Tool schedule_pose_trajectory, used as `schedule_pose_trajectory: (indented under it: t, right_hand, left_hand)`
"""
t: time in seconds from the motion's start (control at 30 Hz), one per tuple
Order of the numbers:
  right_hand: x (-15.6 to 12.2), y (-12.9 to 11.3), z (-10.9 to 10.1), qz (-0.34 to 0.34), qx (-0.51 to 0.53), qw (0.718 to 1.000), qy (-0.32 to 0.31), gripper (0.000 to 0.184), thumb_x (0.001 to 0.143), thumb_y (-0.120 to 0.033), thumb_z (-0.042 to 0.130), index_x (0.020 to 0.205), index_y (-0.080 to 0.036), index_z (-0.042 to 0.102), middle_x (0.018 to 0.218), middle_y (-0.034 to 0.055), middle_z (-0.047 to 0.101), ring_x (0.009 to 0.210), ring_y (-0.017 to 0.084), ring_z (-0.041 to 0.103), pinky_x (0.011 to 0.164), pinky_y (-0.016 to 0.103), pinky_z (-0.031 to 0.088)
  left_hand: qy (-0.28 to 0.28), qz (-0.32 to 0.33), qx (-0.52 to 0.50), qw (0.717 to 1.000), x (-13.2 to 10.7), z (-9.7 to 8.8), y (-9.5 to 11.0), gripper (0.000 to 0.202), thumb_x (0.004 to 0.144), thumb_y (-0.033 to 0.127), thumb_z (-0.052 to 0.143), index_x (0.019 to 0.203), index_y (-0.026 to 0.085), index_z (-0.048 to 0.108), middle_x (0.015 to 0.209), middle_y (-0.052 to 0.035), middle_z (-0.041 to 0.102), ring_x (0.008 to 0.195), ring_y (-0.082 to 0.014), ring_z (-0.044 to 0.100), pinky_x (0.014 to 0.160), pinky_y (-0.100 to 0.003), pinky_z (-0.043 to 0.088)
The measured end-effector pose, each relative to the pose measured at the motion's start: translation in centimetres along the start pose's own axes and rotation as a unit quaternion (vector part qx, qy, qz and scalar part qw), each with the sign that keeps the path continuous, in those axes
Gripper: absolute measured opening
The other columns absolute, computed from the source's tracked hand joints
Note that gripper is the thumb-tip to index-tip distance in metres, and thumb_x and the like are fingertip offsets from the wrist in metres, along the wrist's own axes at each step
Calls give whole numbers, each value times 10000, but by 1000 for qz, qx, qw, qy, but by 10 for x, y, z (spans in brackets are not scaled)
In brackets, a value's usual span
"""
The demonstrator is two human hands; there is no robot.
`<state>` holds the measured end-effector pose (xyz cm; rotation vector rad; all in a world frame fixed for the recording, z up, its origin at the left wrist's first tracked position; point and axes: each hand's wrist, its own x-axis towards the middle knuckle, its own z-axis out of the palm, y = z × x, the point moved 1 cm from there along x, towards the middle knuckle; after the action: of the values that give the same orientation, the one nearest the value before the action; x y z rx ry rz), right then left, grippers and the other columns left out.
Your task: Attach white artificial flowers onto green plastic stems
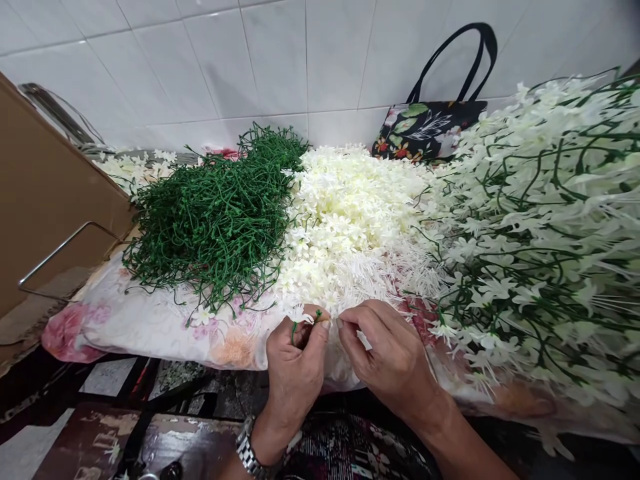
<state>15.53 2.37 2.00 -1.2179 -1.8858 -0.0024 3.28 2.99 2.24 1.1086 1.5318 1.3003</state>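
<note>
Pinching green stem [294, 332], left hand [297, 363] curled; right hand [393, 350] fingertips together, contents unclear; loose grip could drop stem onto clothing [357, 453], 6 o'clock

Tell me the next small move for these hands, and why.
Probably ease the right hand toward the left hand, bringing its pinched fingertips to the green stem tip. That tip pokes up from the left hand's grip, a white flower shows beside it, and the two hands are close but apart. Whether the right hand holds anything is too small to tell.
</note>
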Motion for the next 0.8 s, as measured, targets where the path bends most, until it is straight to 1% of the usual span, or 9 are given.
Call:
schedule_pose_trajectory:
  t: [0.07,0.13,0.2,0.37,0.47,0.57,0.67,0.73,0.8]
  right_hand:
    - [0,0,0,2,14,1000,6,191,861,-74,461,716,-166,544,624,26,543,611,137,494,572,271,398]
    - [-1,1,-1,10,42,999,12,175,849,-58,463,739,-170,539,627,19,545,606,129,501,561,257,407]
    - [-3,1,-1,15,69,997,15,153,842,-53,472,768,-171,534,628,15,547,598,124,502,553,246,418]
    - [-7,0,1,12,90,996,16,115,839,-67,498,802,-172,529,641,19,570,602,129,524,546,241,442]
    - [-9,-1,5,15,95,995,23,119,834,-59,497,816,-174,522,642,16,567,596,130,521,537,240,444]
    - [-9,-2,7,16,102,994,25,124,832,-51,494,816,-172,517,640,16,558,593,128,508,533,237,437]
    - [-8,-1,5,25,128,991,7,105,851,-75,490,837,-172,526,665,13,557,617,120,515,553,225,443]
    - [-8,0,1,43,147,988,-14,62,865,-147,508,915,-164,541,735,26,575,672,123,538,595,229,465]
    - [-7,2,-2,59,153,986,-38,243,859,-258,548,1070,-140,527,881,66,601,767,143,564,666,254,493]
  left_hand:
    - [-24,2,-28,999,0,-1,-1,189,621,221,660,489,162,537,450,66,418,447,-73,367,436,-190,329]
    - [-56,-12,-92,994,1,-2,-4,77,648,211,667,610,153,633,548,40,542,494,-76,441,481,-179,379]
    - [-76,-40,-169,982,2,-1,-8,66,655,194,684,709,156,680,649,19,622,550,-74,506,528,-164,415]
    - [-97,-107,-272,951,3,4,-11,86,572,105,741,616,144,678,608,22,635,550,-58,540,534,-128,433]
    - [-110,-105,-291,945,1,5,-12,101,566,90,754,592,136,667,588,28,625,541,-55,537,525,-125,436]
    - [-123,-83,-286,947,0,3,-15,80,612,107,747,599,130,672,596,29,621,543,-48,530,523,-117,432]
    - [-104,-77,-288,949,0,1,-18,74,625,116,746,610,134,676,612,32,624,564,-46,536,545,-113,440]
    - [-87,-84,-287,950,0,0,-18,76,610,122,756,627,138,683,620,31,636,570,-52,546,549,-118,446]
    - [-81,-90,-279,952,0,-1,-17,86,598,130,763,640,138,688,618,26,646,556,-56,548,535,-124,446]
